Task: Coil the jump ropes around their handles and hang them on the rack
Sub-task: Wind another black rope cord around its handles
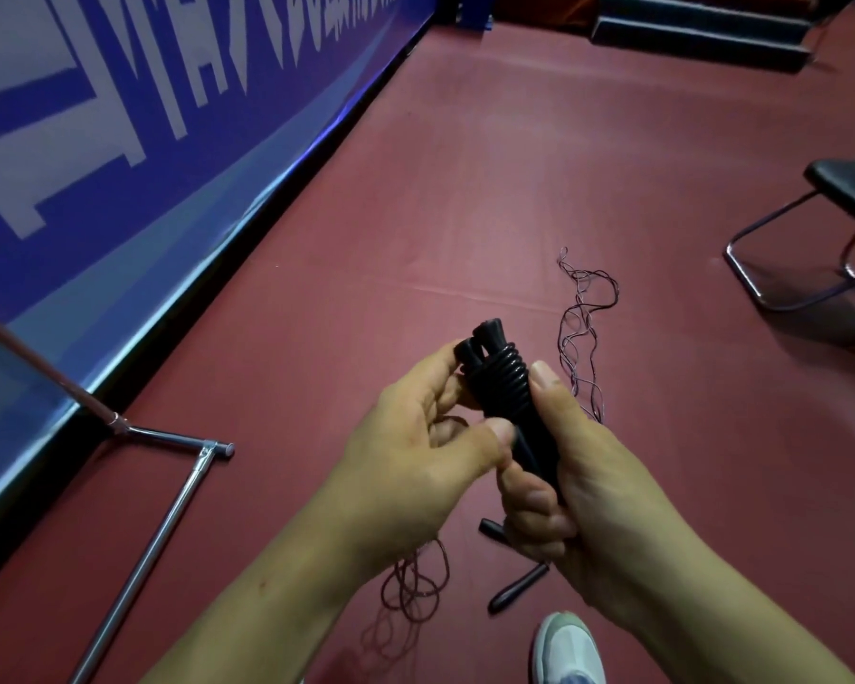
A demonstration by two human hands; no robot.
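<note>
A pair of black jump rope handles (504, 382) stands upright between my hands, with black rope coiled in tight turns near their top. My right hand (578, 481) grips the lower part of the handles, thumb up along the coil. My left hand (415, 451) holds the bundle from the left, thumb pressed against the handles and fingers behind the top ends. A second jump rope lies on the floor: its two black handles (514, 585) below my hands and its thin reddish cord (581, 333) in loose tangles to the right and lower left.
A metal rack base (169, 506) of chrome tubes lies on the red floor at the left, against a blue banner wall (119, 140). A black chair (840, 229) stands at the right. My white shoe (566, 649) shows at the bottom.
</note>
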